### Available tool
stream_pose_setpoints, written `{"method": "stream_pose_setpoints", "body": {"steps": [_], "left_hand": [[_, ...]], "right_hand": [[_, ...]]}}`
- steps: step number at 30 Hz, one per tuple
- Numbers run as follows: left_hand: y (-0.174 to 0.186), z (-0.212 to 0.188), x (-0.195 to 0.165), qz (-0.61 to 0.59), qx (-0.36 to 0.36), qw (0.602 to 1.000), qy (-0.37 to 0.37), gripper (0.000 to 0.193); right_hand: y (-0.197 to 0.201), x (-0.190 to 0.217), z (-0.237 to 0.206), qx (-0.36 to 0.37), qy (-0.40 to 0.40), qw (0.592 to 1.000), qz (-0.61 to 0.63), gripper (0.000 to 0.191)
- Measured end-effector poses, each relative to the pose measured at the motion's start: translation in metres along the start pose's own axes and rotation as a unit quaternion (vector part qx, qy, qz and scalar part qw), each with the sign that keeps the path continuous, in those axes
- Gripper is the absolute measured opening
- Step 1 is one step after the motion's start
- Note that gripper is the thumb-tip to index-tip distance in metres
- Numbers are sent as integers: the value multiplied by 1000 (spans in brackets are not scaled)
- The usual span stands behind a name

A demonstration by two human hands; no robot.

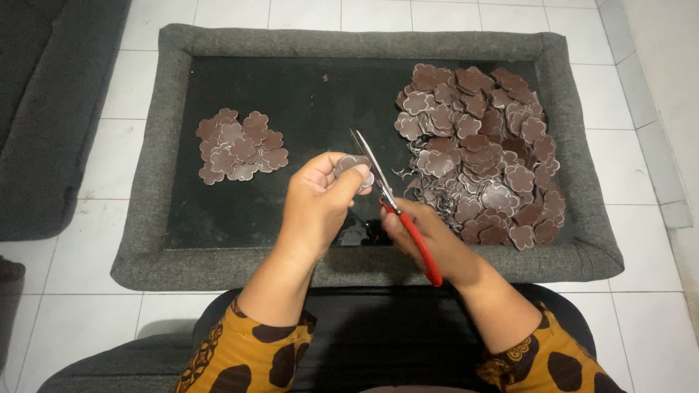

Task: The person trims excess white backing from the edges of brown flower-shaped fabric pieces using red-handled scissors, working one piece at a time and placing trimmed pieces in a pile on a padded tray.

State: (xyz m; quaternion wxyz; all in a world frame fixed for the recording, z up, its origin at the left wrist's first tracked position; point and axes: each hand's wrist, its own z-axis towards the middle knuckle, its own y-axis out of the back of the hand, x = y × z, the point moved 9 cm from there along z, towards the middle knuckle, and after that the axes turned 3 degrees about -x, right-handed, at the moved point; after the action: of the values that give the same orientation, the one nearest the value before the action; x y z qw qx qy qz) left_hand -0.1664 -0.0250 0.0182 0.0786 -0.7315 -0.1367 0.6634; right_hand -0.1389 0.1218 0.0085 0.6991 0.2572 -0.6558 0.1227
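My left hand [318, 196] pinches a small brown flower-shaped piece [352, 164] between thumb and fingers, over the middle of a black tray. My right hand [429, 236] grips red-handled scissors [389, 200], whose blades point up and left and meet the edge of the held piece. A large heap of brown flower-shaped pieces [480, 149] lies just right of the scissors. A smaller flat pile of the same pieces [242, 145] lies to the left of my left hand.
The black tray has a padded grey fabric rim [149, 211] and rests on white floor tiles. Thin offcut slivers [408, 178] lie near the big heap. A dark grey cushion [44, 109] lies at the left.
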Motion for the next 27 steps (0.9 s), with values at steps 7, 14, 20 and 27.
{"method": "stream_pose_setpoints", "body": {"steps": [7, 14, 20, 27], "left_hand": [[-3, 0, 2, -15, 15, 1000, -11, 16], [-2, -1, 3, -2, 4, 1000, 1, 18], [-3, -2, 1, -9, 2, 1000, 7, 18], [-1, -3, -1, 12, 1, 1000, 4, 18]], "right_hand": [[-6, -1, -3, 28, -6, 998, 63, 36], [-6, 1, -4, 13, -1, 998, 65, 38], [-9, -3, -4, 21, -14, 993, 111, 37], [-12, -9, -6, 20, -28, 991, 128, 36]]}}
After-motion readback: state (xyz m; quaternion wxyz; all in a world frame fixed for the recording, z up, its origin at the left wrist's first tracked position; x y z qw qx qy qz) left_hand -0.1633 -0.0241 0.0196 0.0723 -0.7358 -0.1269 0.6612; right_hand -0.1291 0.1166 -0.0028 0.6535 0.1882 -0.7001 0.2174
